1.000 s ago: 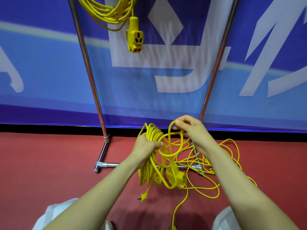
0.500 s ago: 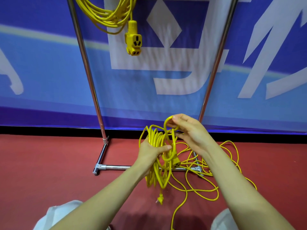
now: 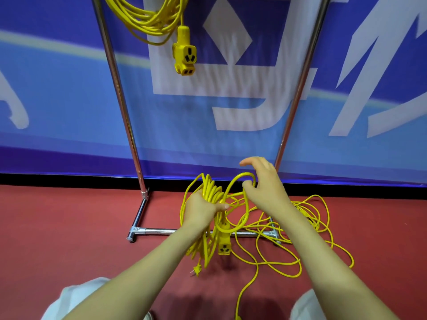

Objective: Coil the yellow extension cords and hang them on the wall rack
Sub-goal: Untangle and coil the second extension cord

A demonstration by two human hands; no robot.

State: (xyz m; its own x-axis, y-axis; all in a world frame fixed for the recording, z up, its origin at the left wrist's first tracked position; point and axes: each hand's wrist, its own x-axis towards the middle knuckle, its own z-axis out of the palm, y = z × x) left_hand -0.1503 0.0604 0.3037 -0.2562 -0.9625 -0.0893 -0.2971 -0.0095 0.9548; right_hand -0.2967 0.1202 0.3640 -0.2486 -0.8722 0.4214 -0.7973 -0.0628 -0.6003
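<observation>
Gripping the coiled bundle (image 3: 209, 189) of yellow cord in the left hand (image 3: 202, 210), with fingers and thumb closing tight round the loops, low in front of the rack base (image 3: 161, 231). Hooking one single loop (image 3: 241, 174) with the right hand (image 3: 269, 189), thumb and lower fingers curling on it, forefinger lifting free above. Letting the socket block (image 3: 224, 247) dangle just under the bundle, and the plug (image 3: 197, 270) hang lower, near the red floor (image 3: 69, 227). Leaving the loose cord (image 3: 277, 263) lying in wide curls on the floor, right of the bundle and across the base bar. Seeing another coil (image 3: 150, 19) hanging already high on the rack, between the two poles, its socket (image 3: 184, 57) pointing down, before the blue banner (image 3: 57, 93).
</observation>
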